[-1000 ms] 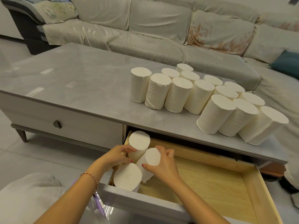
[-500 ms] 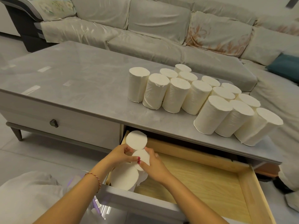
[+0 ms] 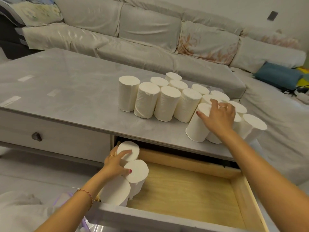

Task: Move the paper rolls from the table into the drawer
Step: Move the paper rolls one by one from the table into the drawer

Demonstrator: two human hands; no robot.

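Standing upright, plain white paper rolls [image 3: 146,99] clustered on grey table [image 3: 66,91].

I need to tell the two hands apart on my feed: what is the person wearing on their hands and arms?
Both forearms are bare, with no sleeves in view. The left hand has red nail polish, a thin gold-coloured ring on one finger, and a thin red string bracelet at the wrist. The right hand also has red nails and a slim ring, with nothing at the wrist.
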